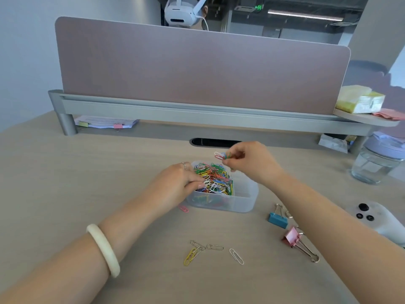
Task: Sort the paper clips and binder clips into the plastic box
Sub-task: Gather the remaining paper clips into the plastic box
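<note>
Your right hand [252, 161] pinches a few paper clips [222, 155] above the plastic box [241, 202]; your left hand [178, 181] curls over its left rim, grip unclear. Binder clips [277, 220] lie on the worktop [87, 172].

We're looking across a pale wood-grain surface [65, 183] to a dusty-pink divider panel [197, 73], seated in a grey rail [197, 113] that stands on a round post [66, 123]. There's a dark cable slot [214, 142] just below the rail. On our left is a plain white wall [22, 51]. Over the panel, a strip light [304, 15] glows under a dark ceiling. A small rounded shelf [361, 118] juts out at right.
</note>
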Available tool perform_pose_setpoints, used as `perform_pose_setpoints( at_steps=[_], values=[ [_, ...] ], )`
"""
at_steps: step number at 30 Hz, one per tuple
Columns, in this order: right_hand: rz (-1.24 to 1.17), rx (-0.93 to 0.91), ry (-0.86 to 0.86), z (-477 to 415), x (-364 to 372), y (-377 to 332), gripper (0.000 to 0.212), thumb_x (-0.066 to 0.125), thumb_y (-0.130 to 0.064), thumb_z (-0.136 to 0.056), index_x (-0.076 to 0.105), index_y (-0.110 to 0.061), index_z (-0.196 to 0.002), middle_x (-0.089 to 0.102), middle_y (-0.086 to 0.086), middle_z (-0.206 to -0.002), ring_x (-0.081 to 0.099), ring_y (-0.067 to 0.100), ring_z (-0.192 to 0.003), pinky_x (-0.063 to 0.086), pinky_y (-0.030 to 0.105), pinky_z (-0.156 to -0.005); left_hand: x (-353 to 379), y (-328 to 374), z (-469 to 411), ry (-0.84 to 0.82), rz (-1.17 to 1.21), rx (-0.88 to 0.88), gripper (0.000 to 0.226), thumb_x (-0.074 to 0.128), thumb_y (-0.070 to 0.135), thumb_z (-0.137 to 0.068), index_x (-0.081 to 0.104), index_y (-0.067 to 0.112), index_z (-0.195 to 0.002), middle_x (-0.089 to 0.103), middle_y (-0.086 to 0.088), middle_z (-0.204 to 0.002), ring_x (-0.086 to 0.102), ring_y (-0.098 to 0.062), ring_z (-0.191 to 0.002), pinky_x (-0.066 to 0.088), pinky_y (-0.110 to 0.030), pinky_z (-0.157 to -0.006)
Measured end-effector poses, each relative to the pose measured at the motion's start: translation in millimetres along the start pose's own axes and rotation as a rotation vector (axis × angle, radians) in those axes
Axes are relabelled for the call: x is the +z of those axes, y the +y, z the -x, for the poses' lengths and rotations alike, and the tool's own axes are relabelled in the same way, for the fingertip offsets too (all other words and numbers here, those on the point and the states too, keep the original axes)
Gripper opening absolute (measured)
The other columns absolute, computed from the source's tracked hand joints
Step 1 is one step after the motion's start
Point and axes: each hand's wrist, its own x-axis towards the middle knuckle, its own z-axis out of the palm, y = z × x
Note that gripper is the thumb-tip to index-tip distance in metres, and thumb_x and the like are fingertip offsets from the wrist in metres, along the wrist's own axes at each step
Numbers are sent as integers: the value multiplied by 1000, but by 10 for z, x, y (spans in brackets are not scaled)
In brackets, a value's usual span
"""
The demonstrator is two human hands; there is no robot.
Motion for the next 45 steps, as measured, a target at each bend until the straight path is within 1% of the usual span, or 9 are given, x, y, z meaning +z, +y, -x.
perform_pose_setpoints(
  at_steps=[4,8,16,20,24,28,32,37,45],
  values=[
    [248,0,-48,-244,200,37,12,64,-10,-79,69,-2,-86,70,13,-90,55,16,-75,39,20,-58,-6,-17,40,-27,17,16,24,55,26,-88,65,25,-109,53,-6,-94,52,-9,-72,51,-34,-65],
    [382,25,-140,-251,252,45,24,66,-12,-78,67,-9,-102,68,12,-105,61,27,-99,50,37,-86,-42,-24,45,26,-26,20,25,57,24,-86,64,22,-110,63,-2,-94,48,-6,-71,40,-26,-69],
    [478,-140,-199,-75,183,-3,28,50,-8,-89,64,-13,-113,62,6,-122,54,22,-111,37,25,-87,-16,-40,72,82,9,22,9,63,19,-82,70,15,-78,61,4,-81,47,-1,-62,38,-27,-65],
    [332,-202,-57,169,81,-36,18,55,-10,-86,68,-14,-98,65,9,-106,58,22,-95,43,30,-84,-59,-40,170,177,-16,100,12,60,19,-84,70,19,-90,54,9,-84,48,6,-66,35,-5,-62],
    [156,-161,-234,770,-52,-56,8,69,-27,-77,65,-20,-77,62,-3,-73,51,8,-64,40,18,-60,-181,-195,387,154,-63,48,7,67,20,-79,71,26,-80,48,14,-72,47,9,-66,34,-18,-58],
    [221,-22,-375,1168,83,104,27,74,-44,-65,60,-30,-84,56,-10,-80,50,-2,-70,43,14,-64,-91,-278,511,-75,-136,60,20,67,28,-78,69,34,-97,43,18,-76,42,0,-75,29,-9,-62],
    [144,-17,-323,1240,195,182,21,74,-36,-70,60,-26,-83,53,-11,-81,48,-5,-71,41,10,-65,9,-244,491,6,-211,134,14,69,22,-77,72,23,-91,59,3,-80,40,-14,-77,30,-14,-62],
    [135,-80,-314,1250,188,202,17,68,-22,-79,57,-32,-70,55,-9,-79,51,0,-74,40,9,-64,14,-192,556,2,-230,111,10,68,26,-78,68,17,-74,63,0,-79,44,-13,-76,44,-31,-69],
    [117,-95,-315,1254,198,212,13,68,-24,-79,60,-31,-72,55,-9,-78,49,2,-70,40,11,-62,-24,149,662,-254,-32,24,9,68,30,-77,68,24,-71,58,12,-69,49,5,-65,35,-11,-55]
  ],
)
